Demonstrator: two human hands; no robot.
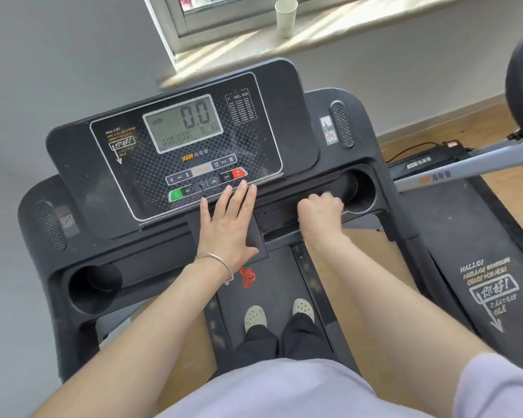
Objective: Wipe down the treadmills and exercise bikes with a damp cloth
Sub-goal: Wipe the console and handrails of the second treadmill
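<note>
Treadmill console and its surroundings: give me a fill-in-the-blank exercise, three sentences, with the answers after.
1. The big number on the display reads ____.
2. The bracelet sits on the person's ____ wrist.
3. The paper cup stands on the ____.

Missing words: 0.0; left; windowsill

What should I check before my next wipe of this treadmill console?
1. Belt stopped: display reads 0.0 - ok.
2. Cloth in right hand: fingers curled in the tray, no cloth showing - cannot tell.
3. Left hand clear of buttons: fingertips lie beside the red button - not ok.
4. Footing: both shoes on the belt - ok.
5. Red safety cord: hangs under the console, attachment hidden - cannot tell.
</note>
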